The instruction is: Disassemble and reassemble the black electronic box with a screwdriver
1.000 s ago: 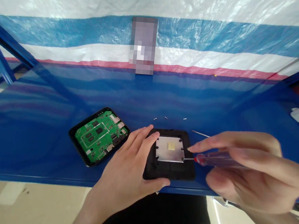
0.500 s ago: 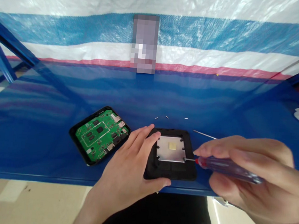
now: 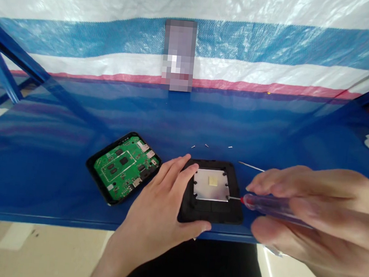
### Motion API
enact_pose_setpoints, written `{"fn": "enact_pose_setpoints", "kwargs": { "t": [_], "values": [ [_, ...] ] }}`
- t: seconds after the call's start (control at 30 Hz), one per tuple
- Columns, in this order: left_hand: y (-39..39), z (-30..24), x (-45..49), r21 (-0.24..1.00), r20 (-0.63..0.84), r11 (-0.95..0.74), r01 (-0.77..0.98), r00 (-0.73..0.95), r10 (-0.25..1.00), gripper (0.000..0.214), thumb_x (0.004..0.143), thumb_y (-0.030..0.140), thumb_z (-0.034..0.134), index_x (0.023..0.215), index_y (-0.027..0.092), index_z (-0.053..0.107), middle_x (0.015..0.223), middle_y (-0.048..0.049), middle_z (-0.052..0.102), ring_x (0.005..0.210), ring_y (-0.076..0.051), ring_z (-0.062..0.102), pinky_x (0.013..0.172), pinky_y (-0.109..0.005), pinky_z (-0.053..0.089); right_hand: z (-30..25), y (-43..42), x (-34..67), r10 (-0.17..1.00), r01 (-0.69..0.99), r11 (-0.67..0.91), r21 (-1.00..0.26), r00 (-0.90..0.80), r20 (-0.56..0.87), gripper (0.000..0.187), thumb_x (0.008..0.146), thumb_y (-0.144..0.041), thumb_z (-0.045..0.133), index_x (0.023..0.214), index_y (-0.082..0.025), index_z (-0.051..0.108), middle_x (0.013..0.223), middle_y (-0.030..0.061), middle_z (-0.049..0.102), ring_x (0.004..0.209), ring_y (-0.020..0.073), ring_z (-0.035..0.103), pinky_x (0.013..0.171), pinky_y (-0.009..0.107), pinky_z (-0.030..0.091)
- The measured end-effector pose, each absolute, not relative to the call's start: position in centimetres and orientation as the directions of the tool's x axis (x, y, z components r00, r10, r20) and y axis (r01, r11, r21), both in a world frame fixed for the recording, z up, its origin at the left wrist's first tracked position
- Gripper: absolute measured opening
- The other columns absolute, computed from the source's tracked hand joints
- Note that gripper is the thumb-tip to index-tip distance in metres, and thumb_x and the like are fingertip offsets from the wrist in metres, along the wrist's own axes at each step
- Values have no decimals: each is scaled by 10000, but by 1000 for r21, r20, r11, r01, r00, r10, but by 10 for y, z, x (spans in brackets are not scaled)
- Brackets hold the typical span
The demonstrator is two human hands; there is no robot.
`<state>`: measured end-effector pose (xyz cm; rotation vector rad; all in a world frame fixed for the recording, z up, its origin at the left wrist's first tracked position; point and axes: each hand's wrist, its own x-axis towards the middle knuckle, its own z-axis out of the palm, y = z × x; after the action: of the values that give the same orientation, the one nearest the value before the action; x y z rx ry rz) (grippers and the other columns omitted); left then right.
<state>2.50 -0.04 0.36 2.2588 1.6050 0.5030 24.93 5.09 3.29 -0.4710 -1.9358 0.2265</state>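
Screwdriver (image 3: 272, 205) stays at plate (image 3: 211, 186) corner; right hand (image 3: 319, 219) shifted rightward.

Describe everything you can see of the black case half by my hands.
The black case half is a square, plastic-looking shell with rounded corners, flat near the front edge of the blue shelf. A silver metal plate sits in it, with a yellowish pad on it. The left hand rests on its left side, thumb at the front edge. The screwdriver in the right hand points at the plate's near right corner.
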Motion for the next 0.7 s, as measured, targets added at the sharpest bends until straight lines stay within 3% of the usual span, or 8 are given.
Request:
{"fn": "enact_pose_setpoints", "kwargs": {
  "t": [0.1,0.27,0.4,0.53,0.6,0.7],
  "values": [
    [-1,4,25,459,91,-306,834,299,950,817,737,417,783,1403,185,370,1524,-149,422,1400,-324,386,1115,-513,422,29,50,253,448,247,892,-380,-353,821,563,724,-64,797,1240,-240,659,905,30,705,668,172,703,590,314,653],
    [-2,2,24,447,83,-304,841,300,950,835,740,440,782,1415,191,356,1541,-139,401,1404,-322,380,1110,-520,430,22,49,256,558,253,830,-497,-348,753,495,910,-116,557,1377,-276,572,1021,85,758,710,234,737,579,388,656],
    [-2,1,23,437,89,-312,844,304,948,842,743,445,779,1419,190,346,1543,-144,399,1404,-321,379,1115,-521,424,25,50,256,475,232,878,-418,-328,817,414,879,-183,644,1285,-260,661,906,73,722,727,236,719,534,375,645],
    [-2,1,24,440,94,-314,842,304,948,839,739,435,782,1415,191,350,1536,-144,411,1400,-327,386,1109,-524,429,26,49,253,512,278,855,-437,-323,796,537,813,-146,723,1321,-294,628,831,36,726,686,238,719,551,388,651],
    [-2,1,24,446,97,-316,837,306,947,834,734,431,786,1410,189,361,1532,-144,416,1395,-328,393,1110,-526,428,25,48,250,550,247,834,-493,-304,778,623,833,-81,671,1398,-310,543,931,44,762,730,247,740,585,391,661],
    [-1,2,24,450,100,-317,835,305,947,833,728,420,791,1406,179,371,1531,-150,416,1391,-332,399,1110,-527,428,25,49,247,579,165,813,-558,-323,749,577,878,-19,564,1384,-295,540,1148,82,738,836,241,749,581,368,660]
  ]
}}
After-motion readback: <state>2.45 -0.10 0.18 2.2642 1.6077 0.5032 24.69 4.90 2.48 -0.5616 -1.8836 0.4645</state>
